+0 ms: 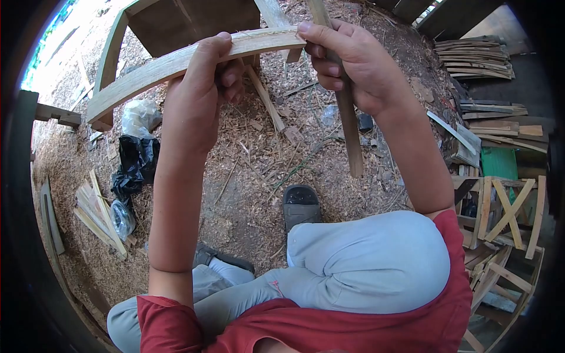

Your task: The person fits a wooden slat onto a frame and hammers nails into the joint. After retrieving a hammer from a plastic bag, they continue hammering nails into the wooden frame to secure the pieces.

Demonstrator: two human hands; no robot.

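Observation:
My left hand (203, 73) is closed round a pale, slightly curved wooden slat (141, 82), its thumb lying along the upper edge. The slat slopes down toward the left, where its squared end hangs free. In my right hand (356, 65) is a darker, narrow wooden stick (352, 138), which runs from the top of the view down past my wrist. The right thumb and fingertips also meet the slat's right end, so the two pieces come together there. My curled right fingers partly cover the stick.
Wood shavings cover the ground (235, 176). A wooden frame with a brown panel (188, 26) stands ahead. Black plastic (136, 162) and loose strips (97, 212) lie left. Stacked slats (474, 57) and wooden frames (509, 212) are at right. A sandaled foot (301, 203) is below.

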